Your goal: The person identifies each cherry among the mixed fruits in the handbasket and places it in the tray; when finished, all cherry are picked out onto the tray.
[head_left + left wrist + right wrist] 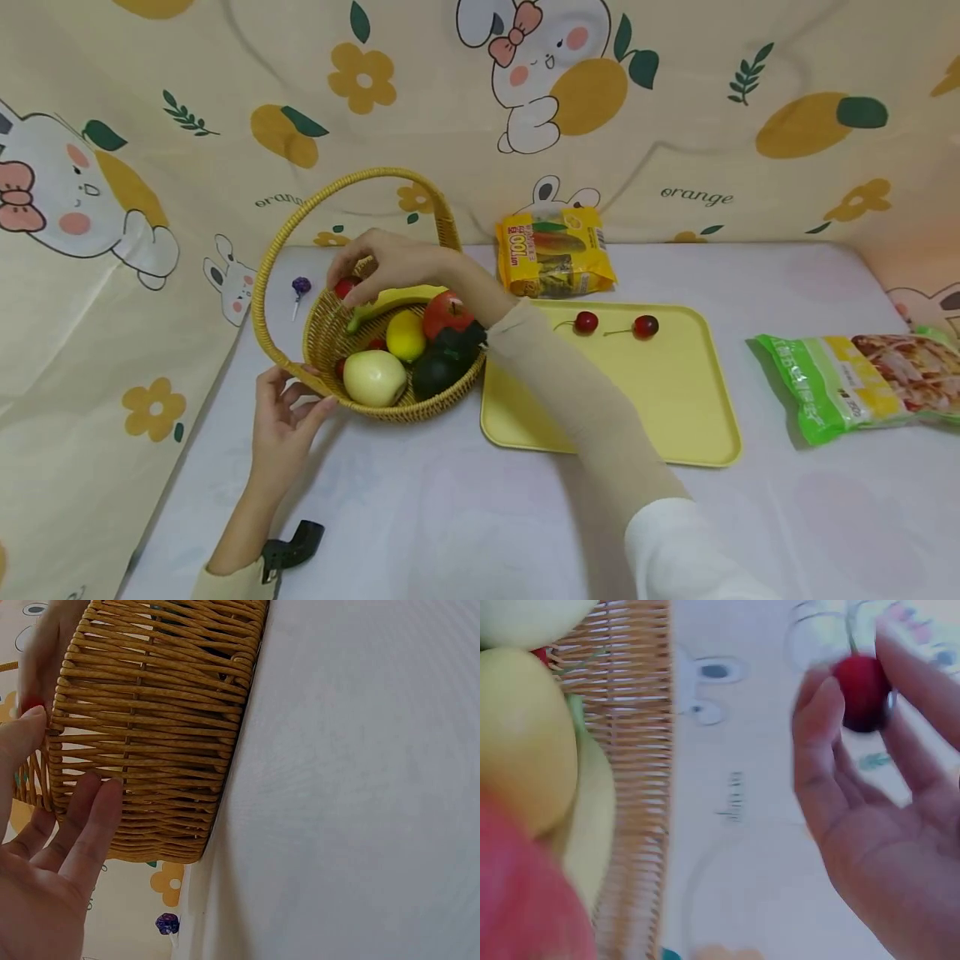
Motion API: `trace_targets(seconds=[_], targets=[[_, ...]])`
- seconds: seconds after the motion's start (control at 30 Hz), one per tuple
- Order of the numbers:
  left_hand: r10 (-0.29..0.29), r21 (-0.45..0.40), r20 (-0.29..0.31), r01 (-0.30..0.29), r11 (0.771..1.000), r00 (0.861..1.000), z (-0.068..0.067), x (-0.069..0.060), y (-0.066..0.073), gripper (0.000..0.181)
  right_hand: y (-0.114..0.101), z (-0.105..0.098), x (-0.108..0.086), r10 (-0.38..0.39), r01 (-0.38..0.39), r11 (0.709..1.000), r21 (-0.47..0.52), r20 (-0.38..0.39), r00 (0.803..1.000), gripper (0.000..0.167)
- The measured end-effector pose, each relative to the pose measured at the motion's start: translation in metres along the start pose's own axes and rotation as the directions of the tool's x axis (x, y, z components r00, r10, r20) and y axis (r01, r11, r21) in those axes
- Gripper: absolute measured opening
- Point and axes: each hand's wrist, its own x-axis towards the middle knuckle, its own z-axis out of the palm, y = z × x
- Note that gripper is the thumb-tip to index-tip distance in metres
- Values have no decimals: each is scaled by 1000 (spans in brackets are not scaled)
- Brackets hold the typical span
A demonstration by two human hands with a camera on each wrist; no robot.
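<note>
Over the left side of a wicker basket point(318, 333), my right hand point(401, 263) pinches a dark red cherry point(864, 691) between thumb and fingertips, its stem pointing up in the right wrist view. My left hand point(281, 429) holds the basket's near left rim by the handle's foot, thumb at the rim and fingers against the woven outside point(150, 750). Inside the basket lie a banana point(390, 302), a yellow fruit point(406, 337), a pale green round fruit point(374, 377), a red fruit point(446, 312) and a dark green fruit point(437, 368). Small red fruits are partly hidden among them.
Right of the basket is a yellow tray point(675, 400) with two stemmed cherries point(645, 327). A yellow snack packet point(555, 252) stands behind it; a green bag point(862, 383) lies far right. A purple-wrapped lollipop point(301, 286) rests left of the basket. Patterned cloth point(420, 108) hangs behind.
</note>
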Motion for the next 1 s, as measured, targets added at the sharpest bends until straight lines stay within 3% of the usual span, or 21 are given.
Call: trace_targets(seconds=[0.07,0.2,0.43,0.6,0.77,1.0], targets=[[6,-4,1,-6,1000,1000,-1,1,0,62,-6,-6,-23,-57,56,998,-25,-68,996,31],[17,-3,3,-17,1000,1000,-1,0,-1,61,-9,-10,-76,-52,50,999,-17,-167,985,32],[20,-16,4,-20,1000,1000,0,0,-2,61,15,-11,-166,29,-56,995,-78,-317,948,30],[17,-20,4,-17,1000,1000,1,1,0,61,41,-8,-214,114,-148,987,-62,-382,917,31],[44,-40,4,-44,998,999,1,1,1,60,65,6,-232,210,-242,970,-32,-394,895,31],[27,-40,-3,-27,999,1000,1,0,1,61,77,24,-225,272,-315,946,-75,-347,897,30]])
